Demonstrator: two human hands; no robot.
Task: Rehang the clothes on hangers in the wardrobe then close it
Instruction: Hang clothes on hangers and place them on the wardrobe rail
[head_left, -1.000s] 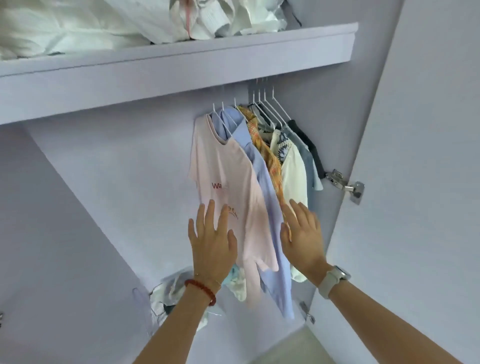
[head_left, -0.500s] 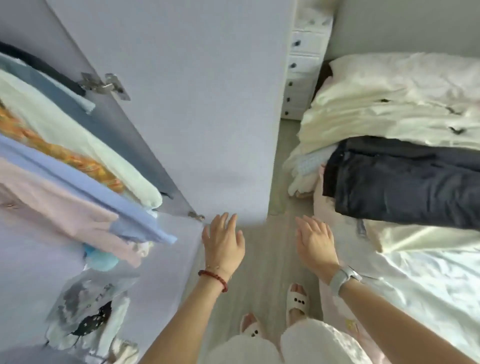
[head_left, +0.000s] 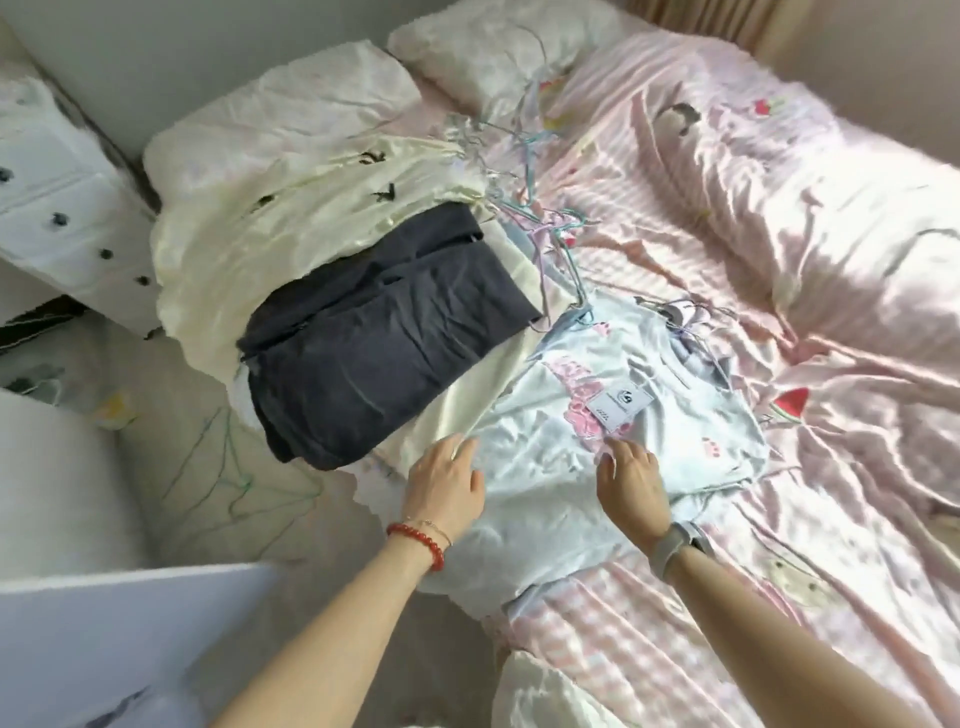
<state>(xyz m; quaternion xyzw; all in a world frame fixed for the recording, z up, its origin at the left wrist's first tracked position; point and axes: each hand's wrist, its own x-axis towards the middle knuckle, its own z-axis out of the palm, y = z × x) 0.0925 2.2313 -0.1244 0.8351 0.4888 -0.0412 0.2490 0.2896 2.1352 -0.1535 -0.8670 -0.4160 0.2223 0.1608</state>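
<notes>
Both hands reach over a pale blue printed T-shirt (head_left: 613, 441) lying flat on the pink striped bed (head_left: 779, 218). Left hand (head_left: 447, 486) and right hand (head_left: 631, 480) are relaxed, grasping nothing. A folded dark grey garment (head_left: 374, 322), cream clothes (head_left: 291, 208) and loose wire hangers (head_left: 540, 208) are unhung, so much work seems left.

A bed (head_left: 779, 218) covered in glossy pink printed sheets is seen beside a white chest of drawers (head_left: 57, 208), with pale flooring (head_left: 171, 431) below and daylight reflected off the fabric.
</notes>
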